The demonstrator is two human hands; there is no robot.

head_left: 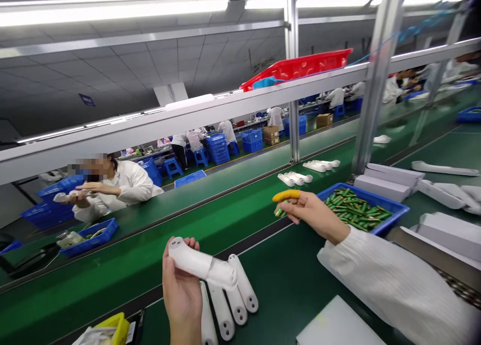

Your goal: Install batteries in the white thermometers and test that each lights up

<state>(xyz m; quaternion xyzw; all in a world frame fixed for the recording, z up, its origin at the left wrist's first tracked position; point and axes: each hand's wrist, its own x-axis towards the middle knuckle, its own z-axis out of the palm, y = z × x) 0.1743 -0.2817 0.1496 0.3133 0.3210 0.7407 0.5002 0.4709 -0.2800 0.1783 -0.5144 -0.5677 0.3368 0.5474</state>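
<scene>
My left hand (pixel 182 290) is wrapped round a white plastic housing (pixel 191 260), long and slightly bent, with two dark holes at its rounded end. Several similar white housings (pixel 222 312) lie side by side on the green bench just beyond and below it. My right hand (pixel 306 212), with a yellow cover on one finger, pinches small green batteries (pixel 280 212) at its fingertips. It hovers at the left edge of a blue tray (pixel 393 216) heaped with the same green batteries (pixel 353 209). The fingers partly hide what the right hand holds.
A green conveyor belt (pixel 150 255) runs beyond the bench, carrying groups of white housings (pixel 295 179). White boxes (pixel 387 182) stand at right; a white block (pixel 338 325) lies in front. A metal post (pixel 376 84) rises at the belt. A co-worker (pixel 128 182) sits opposite.
</scene>
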